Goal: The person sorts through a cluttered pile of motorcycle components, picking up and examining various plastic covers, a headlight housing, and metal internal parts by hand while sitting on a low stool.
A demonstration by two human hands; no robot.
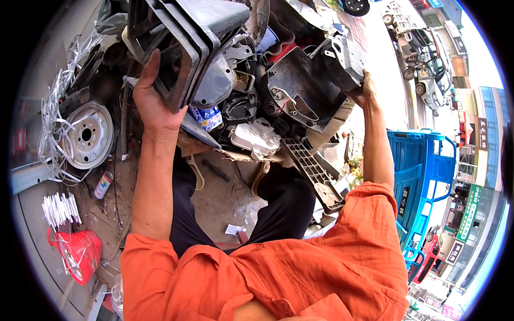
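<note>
My left hand (156,104) is closed around the lower edge of a dark ribbed plastic duct (201,48), raised at the upper left with its square openings showing. At the right, my right hand (366,92) grips the corner of a black box-shaped plastic part (341,63); some of its fingers are hidden behind it. Between them lies a heap of scrap. In it are an open black plastic housing (300,80), a grey rounded cover (215,85), a white moulded plastic piece (257,138), a blue-and-white patterned container (208,119) and a black grid-like plastic panel (308,163).
A white steel wheel rim (88,135) leans at the left beside tangled clear strapping (56,115). Below it are a spray can (103,185) and a red bag (80,254). A blue cargo vehicle (415,171) stands at the right, along the street.
</note>
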